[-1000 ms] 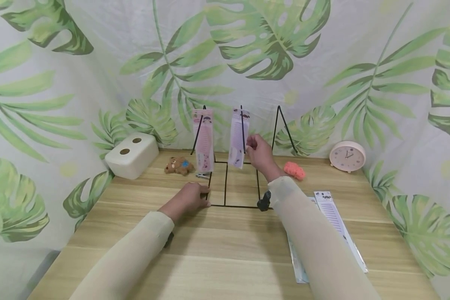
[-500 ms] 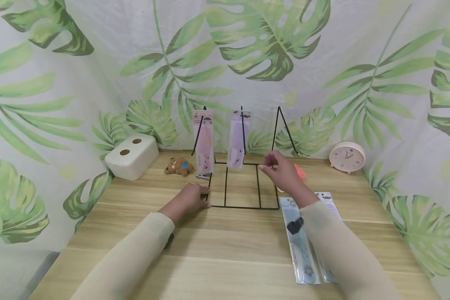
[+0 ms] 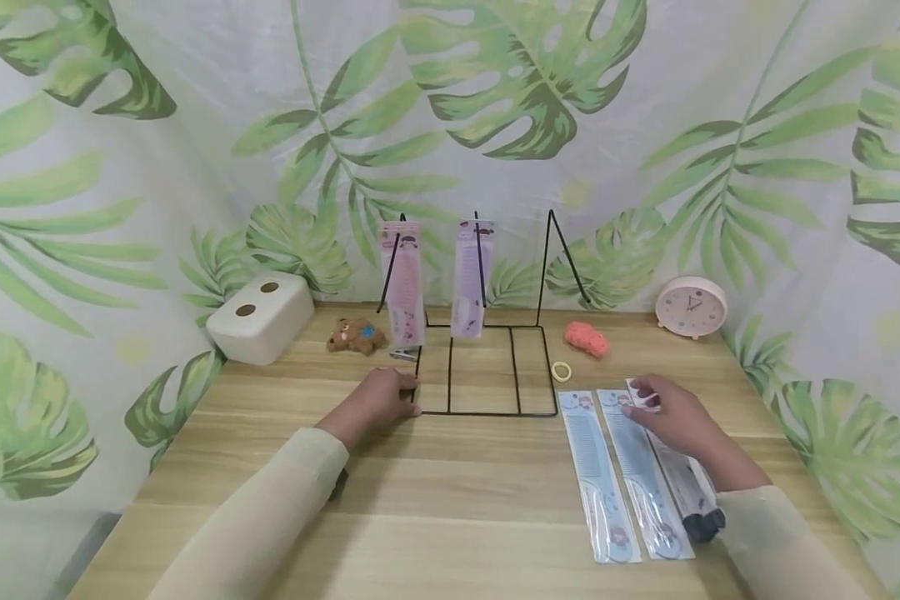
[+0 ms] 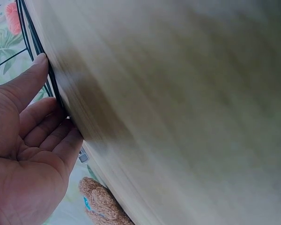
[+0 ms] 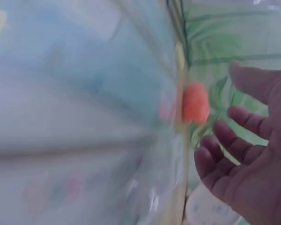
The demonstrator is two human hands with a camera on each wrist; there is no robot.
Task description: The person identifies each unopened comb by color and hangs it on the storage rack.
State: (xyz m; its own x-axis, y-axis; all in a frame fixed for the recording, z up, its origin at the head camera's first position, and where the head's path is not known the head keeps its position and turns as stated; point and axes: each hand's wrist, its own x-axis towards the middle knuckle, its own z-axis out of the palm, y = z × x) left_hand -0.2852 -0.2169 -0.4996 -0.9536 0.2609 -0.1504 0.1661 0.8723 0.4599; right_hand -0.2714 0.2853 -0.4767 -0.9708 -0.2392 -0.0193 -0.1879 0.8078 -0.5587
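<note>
Left hand (image 3: 378,402) resting flat on the counter (image 3: 450,492), fingers relaxed, fingertips touching the front left corner of the black wire rack (image 3: 487,367). Right hand (image 3: 675,417) lowered over the packaged combs (image 3: 630,475) lying right of the rack, fingers loosely spread above the rightmost pack; whether anything is gripped, cannot tell. Two pink comb packs (image 3: 403,283) hanging on the rack's uprights. Right of the rack: yellow hair ring (image 3: 562,371), orange scrunchie (image 3: 587,339), clock (image 3: 691,306). Left of the rack: toy bear (image 3: 355,333), white box (image 3: 261,317).

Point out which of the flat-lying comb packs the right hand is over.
The rightmost pack, a whitish one, lies under the right hand; both blue packs lie uncovered to its left.
</note>
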